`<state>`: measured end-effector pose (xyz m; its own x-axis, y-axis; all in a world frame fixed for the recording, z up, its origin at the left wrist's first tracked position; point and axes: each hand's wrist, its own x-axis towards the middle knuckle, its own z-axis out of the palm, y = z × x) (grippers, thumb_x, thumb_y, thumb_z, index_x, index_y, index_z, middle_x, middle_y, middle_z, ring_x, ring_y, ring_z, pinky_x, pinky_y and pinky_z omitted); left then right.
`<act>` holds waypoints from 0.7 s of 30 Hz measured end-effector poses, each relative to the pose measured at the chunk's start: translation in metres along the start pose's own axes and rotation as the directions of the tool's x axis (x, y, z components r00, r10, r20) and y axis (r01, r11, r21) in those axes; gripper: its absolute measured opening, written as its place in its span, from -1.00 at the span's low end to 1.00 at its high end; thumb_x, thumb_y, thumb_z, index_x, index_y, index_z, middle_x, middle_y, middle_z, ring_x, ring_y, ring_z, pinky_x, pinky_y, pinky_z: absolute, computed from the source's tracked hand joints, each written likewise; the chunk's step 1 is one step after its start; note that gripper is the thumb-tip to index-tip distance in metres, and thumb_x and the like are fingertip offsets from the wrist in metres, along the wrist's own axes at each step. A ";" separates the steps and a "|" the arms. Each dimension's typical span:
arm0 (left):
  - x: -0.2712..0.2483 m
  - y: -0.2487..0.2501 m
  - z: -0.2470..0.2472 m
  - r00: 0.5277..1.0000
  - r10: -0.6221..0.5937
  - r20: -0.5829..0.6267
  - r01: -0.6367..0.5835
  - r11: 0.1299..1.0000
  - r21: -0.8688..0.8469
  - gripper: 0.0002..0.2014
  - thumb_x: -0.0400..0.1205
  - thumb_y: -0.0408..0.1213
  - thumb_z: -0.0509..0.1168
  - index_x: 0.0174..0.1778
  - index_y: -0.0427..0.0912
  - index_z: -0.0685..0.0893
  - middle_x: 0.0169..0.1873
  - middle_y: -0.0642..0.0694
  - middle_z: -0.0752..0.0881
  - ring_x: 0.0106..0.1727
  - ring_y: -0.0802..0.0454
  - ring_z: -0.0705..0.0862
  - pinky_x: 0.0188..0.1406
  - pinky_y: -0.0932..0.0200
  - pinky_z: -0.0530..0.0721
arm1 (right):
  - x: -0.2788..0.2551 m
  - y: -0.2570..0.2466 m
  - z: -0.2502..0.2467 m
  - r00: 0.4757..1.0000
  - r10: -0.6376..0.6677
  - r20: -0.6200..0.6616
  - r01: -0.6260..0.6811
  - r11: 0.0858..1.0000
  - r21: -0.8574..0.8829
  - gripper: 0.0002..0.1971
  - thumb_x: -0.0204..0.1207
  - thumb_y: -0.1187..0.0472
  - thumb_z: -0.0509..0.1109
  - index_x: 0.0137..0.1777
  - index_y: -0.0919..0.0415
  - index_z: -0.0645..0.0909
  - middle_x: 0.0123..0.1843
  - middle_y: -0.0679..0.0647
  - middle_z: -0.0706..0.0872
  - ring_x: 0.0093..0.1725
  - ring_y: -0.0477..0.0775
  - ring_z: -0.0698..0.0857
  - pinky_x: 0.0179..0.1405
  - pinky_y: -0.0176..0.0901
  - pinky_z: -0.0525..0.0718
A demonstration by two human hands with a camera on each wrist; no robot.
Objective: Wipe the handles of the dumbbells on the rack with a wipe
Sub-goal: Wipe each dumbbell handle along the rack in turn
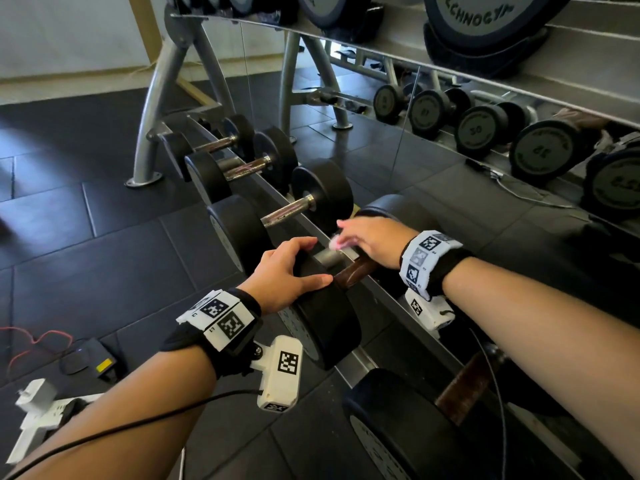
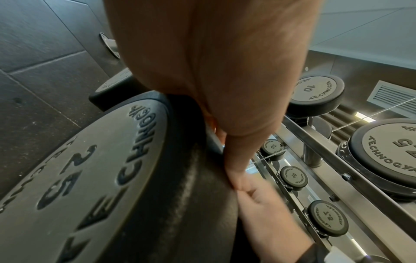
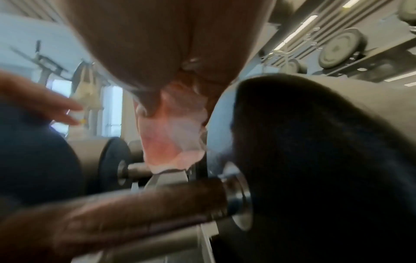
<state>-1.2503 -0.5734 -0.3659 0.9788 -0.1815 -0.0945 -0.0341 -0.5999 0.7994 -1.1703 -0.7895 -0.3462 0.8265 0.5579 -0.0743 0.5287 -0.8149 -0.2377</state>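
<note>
On the lower tier of the rack, a row of black dumbbells lies side by side, and both hands work at the one marked 25. The left hand rests over the top of that dumbbell's near head, fingers spread and fairly straight, its grip wide and holding nothing. The right hand hovers just above the brown handle, between the two heads, its grip pinched round a crumpled pinkish-white wipe. In the right wrist view the wipe hangs from the fingers, apart from the handle below it. Further dumbbells sit along the rail beyond, above dark floor tiles.
</note>
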 end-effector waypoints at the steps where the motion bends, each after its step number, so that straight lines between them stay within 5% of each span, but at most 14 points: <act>1: 0.000 0.000 0.000 1.000 0.001 0.000 -0.001 1.000 -0.001 -0.27 0.53 -0.01 0.50 0.61 0.14 0.34 0.42 0.11 0.49 0.52 -0.01 0.30 0.59 -0.16 0.34 | -0.001 0.000 0.006 0.996 0.019 0.085 -0.014 0.998 -0.059 -0.67 0.67 0.34 0.24 0.33 0.13 0.70 0.41 0.14 0.65 0.41 0.17 0.59 0.43 0.00 0.51; 4: 0.000 0.000 0.000 1.000 0.003 0.006 -0.003 1.000 -0.006 -0.27 0.53 -0.01 0.50 0.60 0.14 0.35 0.44 0.08 0.48 0.52 -0.02 0.32 0.59 -0.17 0.36 | -0.009 0.002 0.016 0.973 0.093 0.213 -0.067 0.989 -0.129 -0.70 0.69 0.21 0.28 0.38 0.07 0.64 0.33 0.10 0.70 0.34 0.15 0.64 0.38 0.02 0.53; 8: -0.001 0.000 0.000 1.000 0.024 0.006 -0.024 0.999 0.027 -0.29 0.54 0.00 0.48 0.60 0.15 0.35 0.45 0.08 0.47 0.52 0.01 0.30 0.56 -0.03 0.33 | -0.011 0.000 0.013 0.973 0.154 0.171 -0.149 0.988 -0.043 -0.68 0.71 0.20 0.24 0.37 -0.02 0.67 0.31 0.09 0.73 0.28 0.14 0.66 0.36 0.01 0.55; 13: -0.001 0.002 0.000 1.000 0.016 0.008 -0.017 0.999 0.027 -0.30 0.55 -0.01 0.48 0.60 0.14 0.35 0.45 0.07 0.48 0.52 0.00 0.30 0.57 -0.06 0.33 | -0.019 -0.005 0.017 0.973 0.181 0.141 -0.184 0.983 0.005 -0.68 0.68 0.24 0.28 0.28 -0.13 0.70 0.23 0.05 0.73 0.15 0.10 0.68 0.20 -0.04 0.61; 18: 0.001 -0.001 0.000 1.000 0.017 0.007 -0.017 1.000 0.010 -0.30 0.54 -0.02 0.49 0.59 0.14 0.37 0.43 0.07 0.50 0.52 -0.02 0.34 0.59 -0.16 0.35 | -0.011 -0.005 0.004 0.982 0.175 0.075 -0.182 0.979 0.095 -0.81 0.65 0.11 0.34 0.18 -0.03 0.73 0.07 0.11 0.76 0.10 0.15 0.73 0.12 -0.06 0.62; 21: 0.002 -0.001 0.000 1.000 0.013 0.023 -0.013 1.000 -0.005 -0.30 0.54 -0.02 0.50 0.59 0.13 0.37 0.43 0.07 0.50 0.52 -0.04 0.39 0.56 -0.22 0.41 | -0.003 -0.006 0.012 0.972 0.215 0.094 -0.215 0.977 -0.017 -0.69 0.66 0.25 0.30 0.33 -0.03 0.66 0.24 0.12 0.73 0.20 0.17 0.70 0.19 -0.04 0.63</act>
<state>-1.2485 -0.5725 -0.3670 0.9734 -0.2072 -0.0980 -0.0454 -0.5934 0.8036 -1.1781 -0.7848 -0.3563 0.8991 0.3817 -0.2144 0.3422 -0.9181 -0.1999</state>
